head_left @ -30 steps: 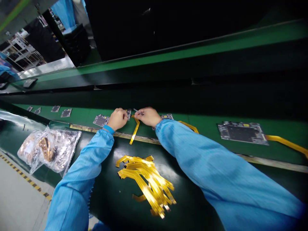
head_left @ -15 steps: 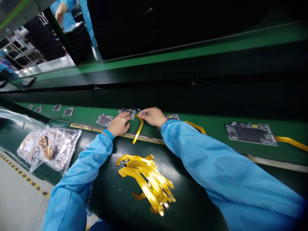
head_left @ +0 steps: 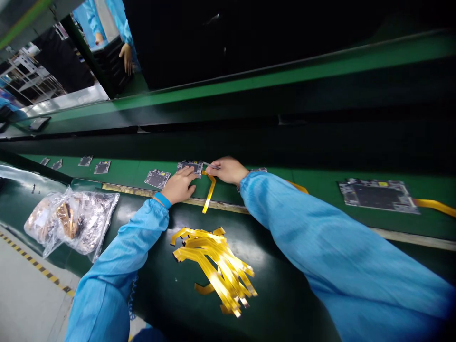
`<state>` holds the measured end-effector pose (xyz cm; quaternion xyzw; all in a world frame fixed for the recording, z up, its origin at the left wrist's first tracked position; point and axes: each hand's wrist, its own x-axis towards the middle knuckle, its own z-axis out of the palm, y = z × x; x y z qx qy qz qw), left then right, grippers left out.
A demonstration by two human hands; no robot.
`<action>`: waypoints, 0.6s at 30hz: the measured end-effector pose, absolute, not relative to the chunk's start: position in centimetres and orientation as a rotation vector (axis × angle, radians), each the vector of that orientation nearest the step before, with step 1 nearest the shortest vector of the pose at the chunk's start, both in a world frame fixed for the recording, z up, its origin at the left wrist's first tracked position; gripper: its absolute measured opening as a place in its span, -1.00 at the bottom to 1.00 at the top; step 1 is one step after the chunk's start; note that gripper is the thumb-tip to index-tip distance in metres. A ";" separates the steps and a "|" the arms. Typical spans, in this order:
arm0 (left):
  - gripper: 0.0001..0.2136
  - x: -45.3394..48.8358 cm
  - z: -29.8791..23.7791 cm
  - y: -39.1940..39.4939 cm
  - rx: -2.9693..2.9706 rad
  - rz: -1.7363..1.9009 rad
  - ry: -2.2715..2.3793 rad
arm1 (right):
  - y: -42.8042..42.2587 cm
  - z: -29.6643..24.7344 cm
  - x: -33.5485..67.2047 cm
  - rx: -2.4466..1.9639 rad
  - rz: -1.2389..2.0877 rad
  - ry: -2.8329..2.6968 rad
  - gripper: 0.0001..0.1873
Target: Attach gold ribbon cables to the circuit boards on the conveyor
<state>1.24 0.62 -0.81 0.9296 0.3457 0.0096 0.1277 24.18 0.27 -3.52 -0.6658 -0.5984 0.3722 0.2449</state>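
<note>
My left hand [head_left: 179, 184], with a blue wristband, rests its outstretched fingers on the lower part of a circuit board [head_left: 195, 167] on the green belt. At that board's right edge, my right hand [head_left: 230, 170] pinches a slim grey tool [head_left: 213, 166], its tip close to the board. A yellow flex cable [head_left: 209, 194] runs from this edge, bends, and hangs toward the belt's near rim. Its joint with the board is too small to make out. Nearer me on the dark green worktop lies a loose pile of yellow flex cables [head_left: 217, 266].
More boards lie on the belt, including one just left [head_left: 157, 179] and a large one at right [head_left: 379, 195] with a cable attached. A clear plastic bag [head_left: 76, 221] sits on the worktop's left. Behind, a co-worker's hand [head_left: 126, 58] hangs beside stacked black trays [head_left: 113, 64].
The boards have slid slightly right along the belt, with both my hands moving along. The right-hand tool points more level. The co-worker behind has shifted, one hand now lower beside the stack.
</note>
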 end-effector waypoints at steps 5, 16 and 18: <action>-0.54 2.0 -0.8 -0.2 2.754 0.007 1.013 | 0.2 -3.5 24.6 -1.831 1.008 -1.654 -0.83; -0.46 5.0 -0.6 -2.6 2.835 -0.145 1.183 | -0.7 -3.1 25.7 -1.870 0.927 -1.786 -0.79; -0.47 5.2 -0.7 -2.6 2.834 -0.136 1.190 | -0.9 -2.7 26.0 -1.957 0.778 -1.849 -0.69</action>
